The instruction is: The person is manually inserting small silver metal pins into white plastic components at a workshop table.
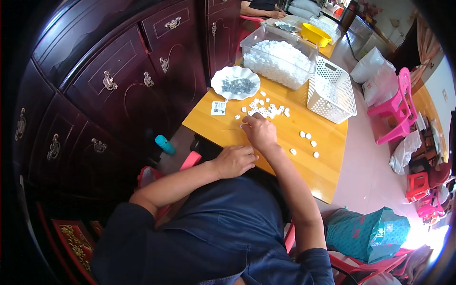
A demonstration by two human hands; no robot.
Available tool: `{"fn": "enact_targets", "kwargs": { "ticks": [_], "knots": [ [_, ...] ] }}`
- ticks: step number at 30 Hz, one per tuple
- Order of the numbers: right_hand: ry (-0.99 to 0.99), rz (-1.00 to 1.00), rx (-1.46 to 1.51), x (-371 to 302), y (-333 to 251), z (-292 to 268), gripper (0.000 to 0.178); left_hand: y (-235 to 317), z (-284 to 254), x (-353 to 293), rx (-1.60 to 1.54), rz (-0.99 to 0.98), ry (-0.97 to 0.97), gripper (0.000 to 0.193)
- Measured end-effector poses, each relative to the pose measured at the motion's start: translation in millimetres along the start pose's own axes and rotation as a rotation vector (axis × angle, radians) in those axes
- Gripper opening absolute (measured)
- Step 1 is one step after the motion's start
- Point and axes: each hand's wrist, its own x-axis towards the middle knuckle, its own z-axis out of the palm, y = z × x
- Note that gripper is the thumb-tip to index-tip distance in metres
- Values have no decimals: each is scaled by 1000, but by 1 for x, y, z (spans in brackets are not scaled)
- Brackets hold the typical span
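My right hand [260,132] reaches over the wooden table, thumb and fingers pinched together at the near side of a loose pile of small white plastic pieces [270,111]. Whatever is between those fingertips is too small to make out. Close to the table's front edge, my left hand [236,161] is held with its fingers curled in; its grasp is hidden. Several white oval pieces [302,134] lie apart, to the right of my right forearm. A white scalloped plate [251,76] holds small dark grey parts [237,86]. Beside it lies a white printed card [218,108].
A clear plastic bin [304,81] heaped with white pieces and a white perforated basket [341,107] stand at the table's far side. Beyond are a yellow basin [315,34] and another person's hand [277,14]. Dark cabinets [114,71] line the left; a pink chair [396,104] stands right.
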Motion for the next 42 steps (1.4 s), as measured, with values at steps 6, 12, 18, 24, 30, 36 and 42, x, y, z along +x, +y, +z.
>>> {"fn": "enact_targets", "kwargs": {
  "ticks": [6,12,18,24,30,36,42],
  "knots": [
    [-59,35,-58,6,14,17,14,2,0,1,5,5,24,19],
    [-81,71,-15,8,15,20,13,3,1,-1,-16,6,41,17],
    [-6,143,137,-7,18,-5,14,5,2,-7,-17,7,65,19],
    [138,314,395,-51,27,-48,17,5,-2,-3,-11,24,51,20],
    [90,574,848,-97,23,-71,17,5,-1,-4,-31,22,65,13],
    [53,587,1022,-124,19,-70,16,7,0,-4,-67,-7,58,8],
    [87,611,1145,-126,9,-58,10,10,-5,11,-449,-264,153,8]
  ]
}}
